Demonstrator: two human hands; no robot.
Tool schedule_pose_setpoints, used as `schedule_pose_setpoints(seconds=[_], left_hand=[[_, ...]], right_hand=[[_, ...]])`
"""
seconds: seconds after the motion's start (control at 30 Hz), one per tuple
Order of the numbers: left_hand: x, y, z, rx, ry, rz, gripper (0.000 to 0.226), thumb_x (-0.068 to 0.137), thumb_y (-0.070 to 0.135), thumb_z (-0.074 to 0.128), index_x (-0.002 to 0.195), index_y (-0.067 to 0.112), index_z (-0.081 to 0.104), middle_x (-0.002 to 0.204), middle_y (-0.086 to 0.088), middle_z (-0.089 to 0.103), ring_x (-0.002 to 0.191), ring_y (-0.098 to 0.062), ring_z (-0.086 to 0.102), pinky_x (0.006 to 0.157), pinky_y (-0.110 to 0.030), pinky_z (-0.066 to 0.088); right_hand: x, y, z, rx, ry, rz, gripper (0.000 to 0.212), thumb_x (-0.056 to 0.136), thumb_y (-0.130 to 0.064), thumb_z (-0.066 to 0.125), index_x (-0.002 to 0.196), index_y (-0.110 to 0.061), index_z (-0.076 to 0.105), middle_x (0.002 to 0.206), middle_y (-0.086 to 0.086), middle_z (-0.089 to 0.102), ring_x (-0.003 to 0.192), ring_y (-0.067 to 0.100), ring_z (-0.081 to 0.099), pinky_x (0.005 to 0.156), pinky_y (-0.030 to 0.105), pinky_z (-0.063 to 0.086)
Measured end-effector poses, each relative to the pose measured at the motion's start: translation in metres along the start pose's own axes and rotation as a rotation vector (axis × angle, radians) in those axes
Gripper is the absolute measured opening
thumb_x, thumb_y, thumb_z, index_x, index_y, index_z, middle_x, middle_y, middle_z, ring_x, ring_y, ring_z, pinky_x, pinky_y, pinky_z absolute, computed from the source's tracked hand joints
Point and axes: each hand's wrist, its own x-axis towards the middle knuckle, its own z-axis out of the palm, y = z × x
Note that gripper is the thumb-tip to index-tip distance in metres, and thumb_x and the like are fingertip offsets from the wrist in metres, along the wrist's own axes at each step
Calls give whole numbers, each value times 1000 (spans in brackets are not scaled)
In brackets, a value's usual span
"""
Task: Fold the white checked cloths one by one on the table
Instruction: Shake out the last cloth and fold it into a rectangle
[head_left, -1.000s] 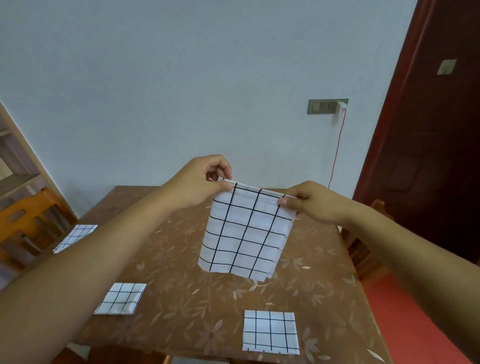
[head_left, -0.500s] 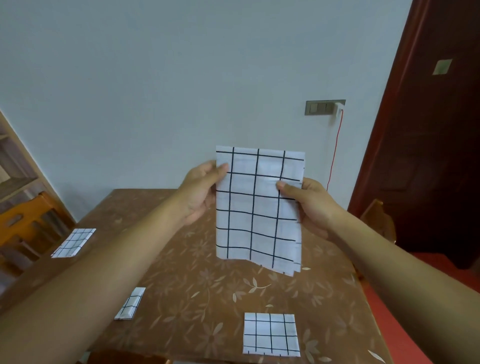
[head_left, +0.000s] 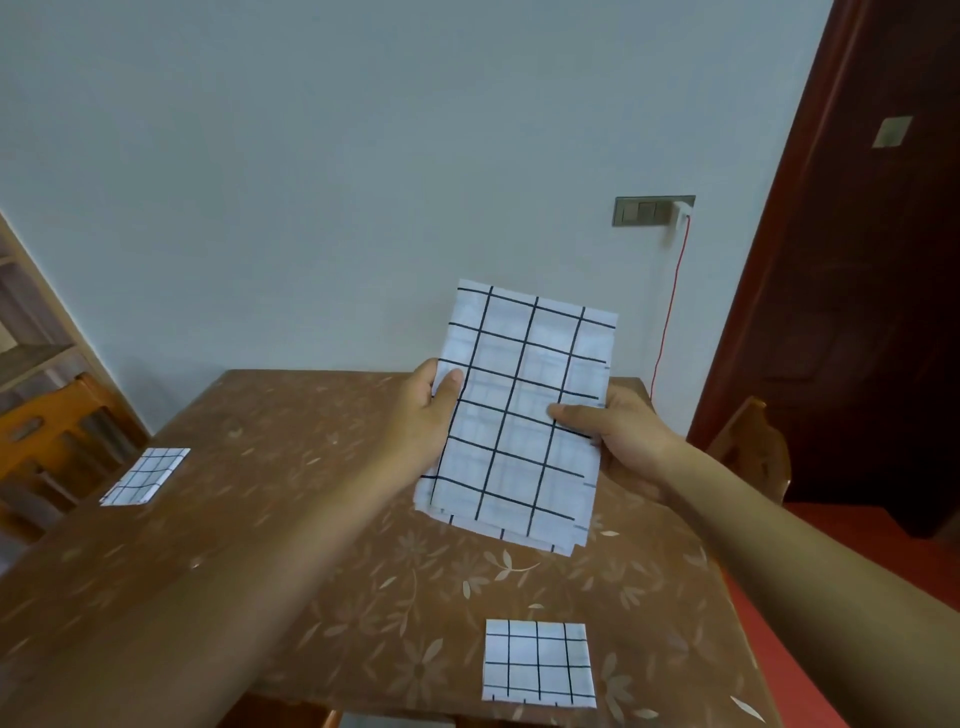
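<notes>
Held cloth (head_left: 524, 415): white with black checks, folded into an upright strip, raised above the tabletop (head_left: 291, 519) toward its 1 o'clock side; layered edges show at the bottom.
Left hand (head_left: 423, 415): grasping the strip's 9 o'clock edge, thumb on the front face.
Right hand (head_left: 623, 441): grasping the 3 o'clock edge, thumb lying across the front.
Folded cloth (head_left: 537, 662): small square lying flat at the tabletop's 6 o'clock edge.
Second cloth (head_left: 145, 475): flat at the 9 o'clock edge, well apart.
</notes>
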Motion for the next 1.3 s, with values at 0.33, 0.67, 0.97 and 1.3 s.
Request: schedule_pose_setpoints(seconds=[0.33,0.67,0.97,1.3], left_hand=[[10,-16,-20,-177,-238,-97,20,108,22,46,109,28,65,105,8,75,99,-12,70,88,-30,54],[9,-7,-35,-687,-417,-433,39,101,10,33,101,7,72,100,-14,72,85,-25,71,70,-36,60],[11,18,-29,-186,-419,-128,46,94,-2,60,122,35,63,108,-2,76,95,-31,73,81,-46,59],[12,36,-17,-325,-316,-165,24,93,13,69,116,20,71,95,-4,76,87,-23,72,75,-35,59]], right_hand=[[0,-4,-21,136,-50,32,29,102,2,54,126,-4,70,119,13,78,107,28,76,83,37,64],[2,-6,-32,189,-23,85,34,94,-5,41,99,6,73,108,21,75,90,30,74,71,38,65],[0,-18,-31,-485,-130,49,32,89,-9,74,110,-34,75,102,18,70,90,31,71,74,41,61],[-8,-15,-6,-428,-115,-11,20,96,-13,70,112,-19,78,108,7,81,104,28,77,97,48,59]])
